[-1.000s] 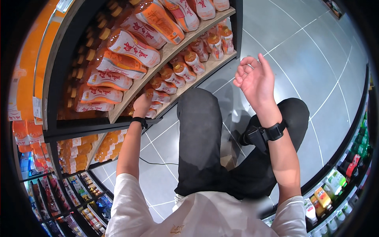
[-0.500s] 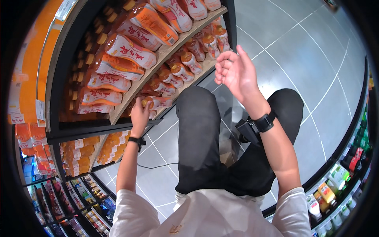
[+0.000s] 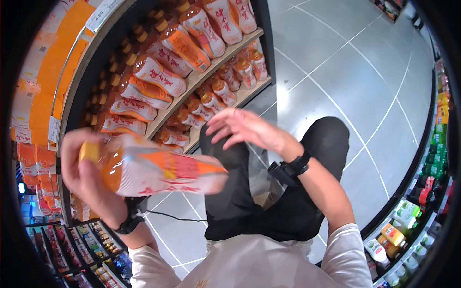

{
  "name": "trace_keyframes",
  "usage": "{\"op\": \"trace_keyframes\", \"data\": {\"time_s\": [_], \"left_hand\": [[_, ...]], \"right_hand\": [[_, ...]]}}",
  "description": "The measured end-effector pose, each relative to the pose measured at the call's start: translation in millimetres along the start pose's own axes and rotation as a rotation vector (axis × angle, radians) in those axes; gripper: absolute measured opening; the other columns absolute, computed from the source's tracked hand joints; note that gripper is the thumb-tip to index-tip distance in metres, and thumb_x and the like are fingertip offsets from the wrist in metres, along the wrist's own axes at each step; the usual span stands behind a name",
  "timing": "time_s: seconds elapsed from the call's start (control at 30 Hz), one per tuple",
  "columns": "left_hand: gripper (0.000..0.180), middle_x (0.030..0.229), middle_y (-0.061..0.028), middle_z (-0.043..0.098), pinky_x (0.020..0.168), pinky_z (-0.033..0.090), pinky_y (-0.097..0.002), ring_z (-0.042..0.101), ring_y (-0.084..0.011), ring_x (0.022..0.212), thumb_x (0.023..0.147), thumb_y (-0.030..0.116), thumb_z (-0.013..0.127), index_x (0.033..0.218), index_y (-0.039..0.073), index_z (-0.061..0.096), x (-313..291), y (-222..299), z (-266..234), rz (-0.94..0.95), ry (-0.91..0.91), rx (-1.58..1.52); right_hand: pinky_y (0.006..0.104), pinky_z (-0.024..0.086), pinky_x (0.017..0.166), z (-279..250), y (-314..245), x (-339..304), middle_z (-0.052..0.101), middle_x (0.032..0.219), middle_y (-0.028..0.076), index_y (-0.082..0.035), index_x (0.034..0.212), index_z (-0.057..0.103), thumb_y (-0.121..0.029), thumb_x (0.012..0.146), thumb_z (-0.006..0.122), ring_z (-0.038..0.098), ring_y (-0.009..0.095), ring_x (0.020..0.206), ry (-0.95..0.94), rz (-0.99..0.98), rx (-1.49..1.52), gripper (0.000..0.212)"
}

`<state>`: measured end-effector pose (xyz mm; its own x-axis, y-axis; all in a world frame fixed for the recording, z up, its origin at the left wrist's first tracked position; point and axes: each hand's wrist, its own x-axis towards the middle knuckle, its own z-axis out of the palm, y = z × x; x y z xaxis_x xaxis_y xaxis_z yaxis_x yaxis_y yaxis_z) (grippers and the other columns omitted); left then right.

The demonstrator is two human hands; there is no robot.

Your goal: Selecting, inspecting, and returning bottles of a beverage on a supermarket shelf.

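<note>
A plastic drink bottle [image 3: 165, 170] with a yellow cap, amber liquid and a white-and-orange label lies nearly sideways in front of me. My left hand [image 3: 81, 168] is closed round its cap and neck; both are a little smeared by motion. The bottle's base points right, over my left knee. To the right of the base and a little higher in the picture is my right hand [image 3: 247, 129], empty, its fingers spread and apart from the bottle. Beyond it, similar bottles [image 3: 211, 101] stand in rows on the lower shelf.
The wooden shelf edge [image 3: 192, 81] curves across the upper left, with more bottles [image 3: 161, 74] on the upper shelf. Grey floor tiles [image 3: 331, 72] spread to the right, where another drinks shelf [image 3: 401, 213] stands. A black cable [image 3: 177, 219] runs near my left wrist.
My left hand has lifted a bottle off the lower shelf and brought it left and nearer to me. My right hand has come down and left, its fingers now spread.
</note>
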<state>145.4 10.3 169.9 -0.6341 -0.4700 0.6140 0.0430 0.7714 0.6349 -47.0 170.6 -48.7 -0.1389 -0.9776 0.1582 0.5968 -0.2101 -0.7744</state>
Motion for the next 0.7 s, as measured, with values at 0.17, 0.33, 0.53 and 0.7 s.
{"op": "trace_keyframes", "data": {"time_s": [0.17, 0.33, 0.53, 0.7], "left_hand": [[0.027, 0.073, 0.0037, 0.051, 0.054, 0.038, -0.0204, 0.049, -0.0050, 0.060, 0.097, 0.028, 0.066, 0.082, 0.008, 0.058, 48, -32, 118, -0.458, -0.267, -0.573], [0.035, 0.080, -0.0033, 0.060, 0.061, 0.050, -0.0271, 0.060, -0.0121, 0.067, 0.099, 0.040, 0.062, 0.099, 0.006, 0.061, 55, -112, 224, -0.638, -0.428, -0.929], [0.078, 0.109, -0.0099, 0.068, 0.078, 0.054, -0.0318, 0.067, -0.0186, 0.091, 0.099, 0.068, 0.037, 0.134, 0.000, 0.052, -9, -125, 246, -0.989, -0.852, -1.301], [0.055, 0.113, -0.0061, 0.063, 0.090, 0.049, -0.0315, 0.059, -0.0140, 0.104, 0.102, 0.051, 0.052, 0.136, 0.007, 0.048, -39, -130, 250, -0.961, -0.794, -1.212]], "right_hand": [[0.0423, 0.061, 0.075, 31, -5, -22, 0.054, 0.136, 0.022, -0.001, 0.147, 0.036, -0.077, 0.093, 0.032, 0.069, 0.032, 0.102, -0.256, 0.175, 0.437, 0.093], [0.0408, 0.059, 0.060, 0, -5, -44, 0.064, 0.080, 0.017, 0.003, 0.137, 0.042, -0.076, 0.089, 0.048, 0.070, 0.029, 0.071, -0.079, 0.216, 0.485, 0.092], [0.0434, 0.058, 0.066, -24, -3, -48, 0.064, 0.083, 0.018, -0.001, 0.130, 0.046, -0.075, 0.093, 0.037, 0.069, 0.032, 0.071, 0.143, -0.010, 0.404, 0.083], [0.0490, 0.057, 0.071, -25, 2, -42, 0.060, 0.089, 0.019, -0.002, 0.130, 0.047, -0.077, 0.094, 0.030, 0.068, 0.036, 0.077, 0.503, -0.088, 0.428, 0.084]]}}
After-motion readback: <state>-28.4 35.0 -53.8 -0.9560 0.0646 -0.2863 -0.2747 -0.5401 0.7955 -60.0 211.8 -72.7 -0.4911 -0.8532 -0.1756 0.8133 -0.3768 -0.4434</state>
